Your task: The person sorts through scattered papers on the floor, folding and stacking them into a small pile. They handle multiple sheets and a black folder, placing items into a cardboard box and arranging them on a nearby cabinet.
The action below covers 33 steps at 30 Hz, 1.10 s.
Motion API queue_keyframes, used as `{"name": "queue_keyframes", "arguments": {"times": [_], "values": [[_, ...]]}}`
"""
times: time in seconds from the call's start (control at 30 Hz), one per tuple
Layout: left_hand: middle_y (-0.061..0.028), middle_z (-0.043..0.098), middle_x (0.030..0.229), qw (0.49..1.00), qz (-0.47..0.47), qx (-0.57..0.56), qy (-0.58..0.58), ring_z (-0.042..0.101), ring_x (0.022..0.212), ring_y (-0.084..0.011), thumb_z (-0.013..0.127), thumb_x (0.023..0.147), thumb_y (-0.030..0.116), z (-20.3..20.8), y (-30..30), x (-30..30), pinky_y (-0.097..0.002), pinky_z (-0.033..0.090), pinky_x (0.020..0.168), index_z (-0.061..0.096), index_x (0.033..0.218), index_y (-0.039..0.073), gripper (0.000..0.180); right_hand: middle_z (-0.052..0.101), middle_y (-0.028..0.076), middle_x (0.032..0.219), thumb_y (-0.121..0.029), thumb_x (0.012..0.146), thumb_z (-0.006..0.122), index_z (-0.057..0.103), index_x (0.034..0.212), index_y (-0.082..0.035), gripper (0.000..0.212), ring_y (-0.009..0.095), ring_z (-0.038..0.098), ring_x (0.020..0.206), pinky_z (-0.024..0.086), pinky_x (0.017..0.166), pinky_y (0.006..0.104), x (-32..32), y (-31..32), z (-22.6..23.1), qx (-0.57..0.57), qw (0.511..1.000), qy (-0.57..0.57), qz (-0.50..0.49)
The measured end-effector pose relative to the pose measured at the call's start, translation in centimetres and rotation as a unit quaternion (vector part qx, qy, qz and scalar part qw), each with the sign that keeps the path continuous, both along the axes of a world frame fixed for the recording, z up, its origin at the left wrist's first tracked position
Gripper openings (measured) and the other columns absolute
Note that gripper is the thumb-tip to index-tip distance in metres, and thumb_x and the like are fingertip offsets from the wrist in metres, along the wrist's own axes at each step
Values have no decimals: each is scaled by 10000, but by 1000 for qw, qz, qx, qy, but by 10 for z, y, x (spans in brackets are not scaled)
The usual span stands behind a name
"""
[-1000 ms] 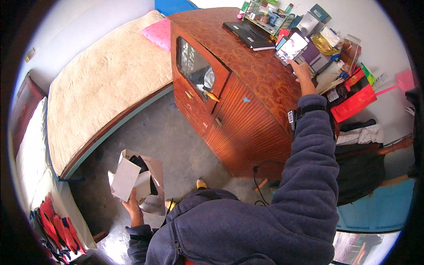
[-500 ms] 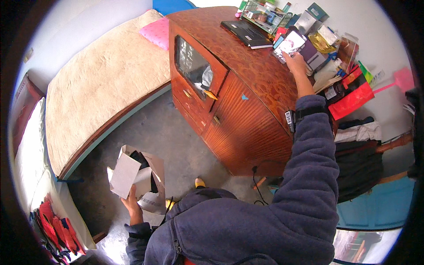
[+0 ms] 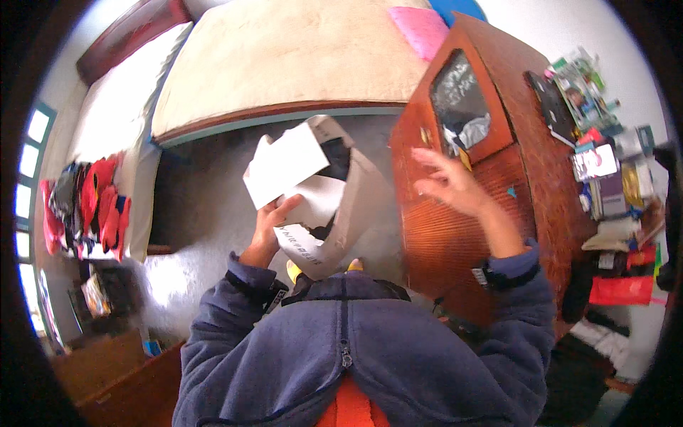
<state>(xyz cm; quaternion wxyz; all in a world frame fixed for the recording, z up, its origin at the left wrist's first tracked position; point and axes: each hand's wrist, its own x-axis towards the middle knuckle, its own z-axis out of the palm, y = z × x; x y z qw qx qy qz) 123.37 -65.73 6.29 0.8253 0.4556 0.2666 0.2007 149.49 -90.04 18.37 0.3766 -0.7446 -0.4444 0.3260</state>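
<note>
My left hand (image 3: 267,226) grips the near left side of an open cardboard box (image 3: 366,203), with the thumb up against its pale panel. The box is held over the floor in front of my body, its flaps (image 3: 292,165) standing up and a dark thing (image 3: 338,158) partly showing inside. One edge of the box looks torn. My right hand (image 3: 455,186), empty and with fingers spread, is in the air to the right of the box, in front of the wooden cabinet (image 3: 455,242). Its outline is slightly blurred.
On the cabinet top are a black laptop (image 3: 551,110), a wire rack of small items (image 3: 580,89), a phone-like thing with a lit face (image 3: 596,164) and a red bag (image 3: 620,290). A bed (image 3: 292,64) lies ahead. Red and dark clothes (image 3: 96,199) hang at left.
My right hand has come away from the phone-like thing on the cabinet, back toward the box, with its fingers apart. The view has turned left, and the box now sits nearer the middle.
</note>
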Motion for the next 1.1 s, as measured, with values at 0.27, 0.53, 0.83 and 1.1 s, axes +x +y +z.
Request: {"name": "queue_keyframes", "arguments": {"times": [0.27,0.53,0.83,1.1], "values": [[-46,649,967,999,6,32,37,628,812,-160,692,805,89,-4,5,-10,-292,510,714,598,1103,37,317,643,62,984,-213,725,743,598,1095,-18,443,149,586,885,463,787,295,-48,87,-61,-36,972,222,72],[-90,644,982,977,33,187,94,625,840,-189,721,788,150,-25,8,-30,-311,518,746,595,1115,-16,388,655,49,916,-146,717,721,646,990,-7,316,135,600,824,469,741,276,-65,109,-84,-40,972,233,8],[-128,684,887,925,59,288,241,658,782,-198,728,741,275,-31,22,-40,-324,515,707,630,1039,-38,442,619,94,1067,-243,758,706,534,1175,1,513,181,578,960,471,820,332,-88,119,-90,-49,975,188,108],[-206,669,843,889,93,345,285,666,769,-313,693,750,342,-25,11,-50,-379,504,709,630,1018,-23,457,652,70,980,-312,758,744,616,1072,-19,448,146,584,905,461,795,296,-112,132,-107,-35,973,223,34]]}}
